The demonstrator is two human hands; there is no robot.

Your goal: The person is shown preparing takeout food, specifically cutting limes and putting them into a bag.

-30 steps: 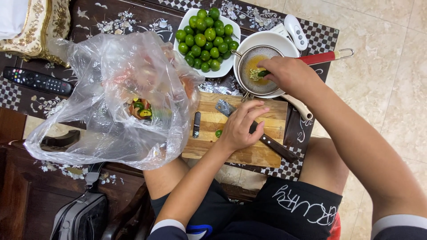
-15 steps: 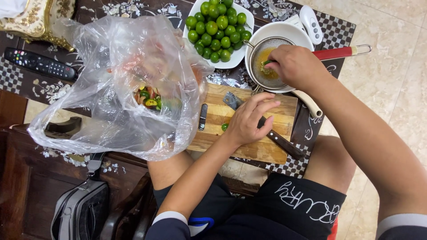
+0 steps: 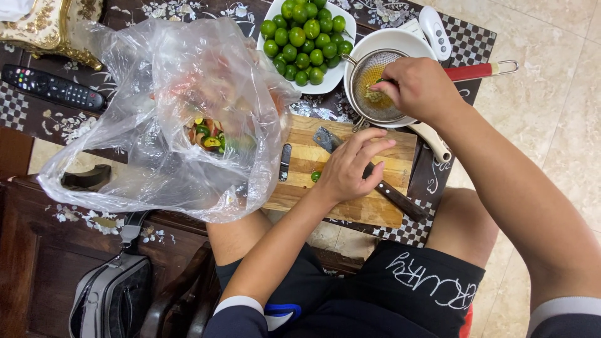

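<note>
My right hand [image 3: 421,87] is closed over a metal strainer [image 3: 370,100] with a red handle [image 3: 471,71], pinching a small green lime piece above the yellowish pulp inside. The strainer rests in a white bowl [image 3: 387,42]. My left hand [image 3: 349,168] lies on the wooden cutting board [image 3: 350,200], fingers curled loosely over a small green lime piece [image 3: 316,176]. A dark-handled knife [image 3: 387,188] lies on the board partly under that hand. A white plate [image 3: 341,67] heaped with several whole green limes [image 3: 303,39] stands behind the board.
A crumpled clear plastic bag [image 3: 169,125] with colourful scraps covers the board's left side. A black remote [image 3: 53,87] and a white remote [image 3: 434,31] lie on the dark patterned table [image 3: 113,19]. A grey bag [image 3: 109,294] hangs below left. Tiled floor lies to the right.
The view has shifted slightly. My right hand stays over the strainer, and my left hand stays on the board with fingers a little more spread.
</note>
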